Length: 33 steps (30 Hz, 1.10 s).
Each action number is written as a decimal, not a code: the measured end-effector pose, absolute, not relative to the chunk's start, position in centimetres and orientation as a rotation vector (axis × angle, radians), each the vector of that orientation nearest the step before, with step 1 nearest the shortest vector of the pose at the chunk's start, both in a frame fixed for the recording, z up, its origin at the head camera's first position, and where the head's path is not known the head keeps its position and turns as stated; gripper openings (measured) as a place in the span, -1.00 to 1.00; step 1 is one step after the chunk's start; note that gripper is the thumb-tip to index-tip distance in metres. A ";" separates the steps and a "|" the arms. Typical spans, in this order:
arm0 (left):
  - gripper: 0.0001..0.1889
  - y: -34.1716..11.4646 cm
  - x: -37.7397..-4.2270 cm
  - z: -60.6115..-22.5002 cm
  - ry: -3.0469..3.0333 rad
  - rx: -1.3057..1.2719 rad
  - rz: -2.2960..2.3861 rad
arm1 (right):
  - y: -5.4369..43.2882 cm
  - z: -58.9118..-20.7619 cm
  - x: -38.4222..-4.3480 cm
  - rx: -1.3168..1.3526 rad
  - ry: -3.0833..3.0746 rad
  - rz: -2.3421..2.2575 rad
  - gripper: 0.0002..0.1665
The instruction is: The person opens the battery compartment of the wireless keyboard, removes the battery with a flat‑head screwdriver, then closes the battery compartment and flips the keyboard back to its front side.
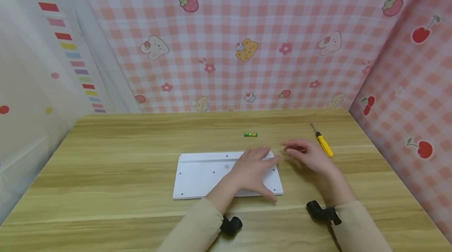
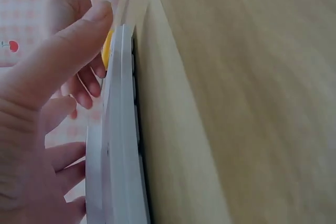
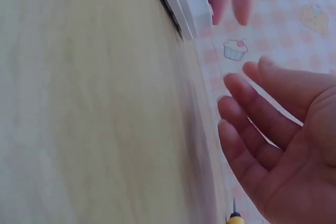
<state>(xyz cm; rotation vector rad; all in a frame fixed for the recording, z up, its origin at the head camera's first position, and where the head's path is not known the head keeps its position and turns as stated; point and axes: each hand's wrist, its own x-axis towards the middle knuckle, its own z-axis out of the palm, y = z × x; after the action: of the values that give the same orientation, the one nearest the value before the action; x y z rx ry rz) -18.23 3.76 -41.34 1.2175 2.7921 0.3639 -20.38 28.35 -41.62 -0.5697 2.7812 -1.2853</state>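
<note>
A white keyboard [image 1: 197, 177] lies face down on the wooden table, with small dark screw holes across its back and a raised strip along the far edge. Dark gaps between its keys show beneath it in the left wrist view. My left hand [image 1: 252, 171] is over its right part, fingers spread toward the raised strip and thumb out toward the near edge. Just right of the keyboard, my right hand [image 1: 310, 156] hovers with loosely bent fingers. In the right wrist view, nothing shows between those fingers [image 3: 252, 103].
A green and yellow battery [image 1: 250, 135] lies beyond the keyboard. A screwdriver [image 1: 325, 146] with a yellow handle lies right of my right hand. Checked cloth [image 1: 212, 28] hangs behind the table, and more cloth rises along both sides.
</note>
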 end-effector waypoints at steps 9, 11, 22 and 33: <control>0.13 4.5 -18.4 -42.0 2.808 1.178 0.213 | 29.6 -41.4 -19.9 -0.487 2.727 -1.408 -0.59; 0.10 4.5 -18.6 -42.1 2.818 1.193 0.202 | 29.7 -41.4 -19.9 -0.472 2.704 -1.436 -0.58; -0.07 4.6 -19.1 -41.7 2.852 1.242 0.231 | 29.7 -41.2 -20.0 -0.411 2.619 -1.548 -0.51; -0.08 3.2 -19.1 -32.8 2.873 1.364 0.495 | 28.9 -40.8 -19.7 -0.454 2.463 -1.840 -0.50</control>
<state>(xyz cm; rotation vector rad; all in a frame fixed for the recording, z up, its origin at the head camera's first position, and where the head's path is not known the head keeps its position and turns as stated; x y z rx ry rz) -19.13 3.20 -32.78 1.3640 2.8727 0.4947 -19.71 28.93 -40.76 -0.4541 2.4626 -1.8398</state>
